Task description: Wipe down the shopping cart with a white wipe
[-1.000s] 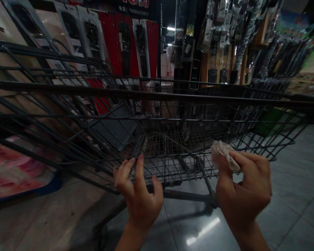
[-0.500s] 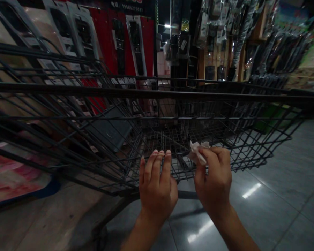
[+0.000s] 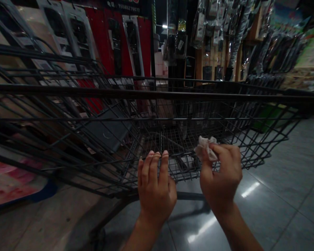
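While the right hand (image 3: pixel 221 177) pinches already crumpled tissue (image 3: pixel 203 148), the left hand (image 3: pixel 156 190), its grip unclear, meets the lower edge of the cart (image 3: pixel 146 94).

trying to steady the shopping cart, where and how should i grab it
By the near top rail, I'd say, curling the fingers over it from above on the near side: it runs almost level, no hand covers it, and it looks thicker than the wires below.

Left hand (image 3: pixel 156 190), right hand (image 3: pixel 221 177) bare; forearms (image 3: pixel 242 226) bare.
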Available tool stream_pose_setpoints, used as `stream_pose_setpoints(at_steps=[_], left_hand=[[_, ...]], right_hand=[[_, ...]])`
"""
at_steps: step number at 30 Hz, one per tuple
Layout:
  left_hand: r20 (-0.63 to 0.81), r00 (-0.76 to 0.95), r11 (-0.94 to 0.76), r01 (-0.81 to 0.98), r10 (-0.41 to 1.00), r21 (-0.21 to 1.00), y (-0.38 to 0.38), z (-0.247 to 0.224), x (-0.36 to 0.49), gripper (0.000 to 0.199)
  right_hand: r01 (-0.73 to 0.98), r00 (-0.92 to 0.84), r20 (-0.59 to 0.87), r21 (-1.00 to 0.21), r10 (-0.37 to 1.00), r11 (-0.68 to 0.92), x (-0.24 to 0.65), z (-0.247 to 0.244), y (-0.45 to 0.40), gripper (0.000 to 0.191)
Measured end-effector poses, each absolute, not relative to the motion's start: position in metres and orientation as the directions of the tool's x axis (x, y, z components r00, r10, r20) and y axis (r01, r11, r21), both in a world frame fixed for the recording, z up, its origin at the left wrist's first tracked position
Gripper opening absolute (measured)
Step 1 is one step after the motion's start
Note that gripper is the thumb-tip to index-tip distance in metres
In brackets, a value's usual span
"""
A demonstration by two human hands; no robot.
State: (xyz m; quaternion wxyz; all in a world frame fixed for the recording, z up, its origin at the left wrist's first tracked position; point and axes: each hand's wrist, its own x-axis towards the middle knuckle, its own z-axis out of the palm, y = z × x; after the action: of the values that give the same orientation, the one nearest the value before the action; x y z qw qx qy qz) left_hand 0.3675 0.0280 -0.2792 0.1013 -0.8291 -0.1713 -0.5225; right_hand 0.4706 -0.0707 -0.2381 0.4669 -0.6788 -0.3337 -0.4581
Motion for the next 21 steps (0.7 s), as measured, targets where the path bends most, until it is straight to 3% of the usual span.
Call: stream_pose_setpoints(at_steps=[6, 15, 21], left_hand=[[0.883, 0.404, -0.911, 0.408, 0.239, 0.059, 0.017, -0.274, 0.367, 0.053], [0.858, 0.444, -0.905, 0.423, 0.259, 0.054, 0.018, -0.276, 0.365, 0.056], [0.875, 0.427, -0.906, 0.422, 0.230, 0.032, 0.019, -0.274, 0.365, 0.054]], right_hand=[[0.876, 0.397, 0.916, -0.358, 0.061, -0.322, 0.462, -0.247, -0.062, 0.016], [0.872, 0.411, 0.907, -0.363, 0.090, -0.330, 0.456, -0.253, -0.062, 0.015], [0.838, 0.520, 0.832, -0.454, 0.192, -0.301, 0.453, -0.261, -0.082, 0.009]])
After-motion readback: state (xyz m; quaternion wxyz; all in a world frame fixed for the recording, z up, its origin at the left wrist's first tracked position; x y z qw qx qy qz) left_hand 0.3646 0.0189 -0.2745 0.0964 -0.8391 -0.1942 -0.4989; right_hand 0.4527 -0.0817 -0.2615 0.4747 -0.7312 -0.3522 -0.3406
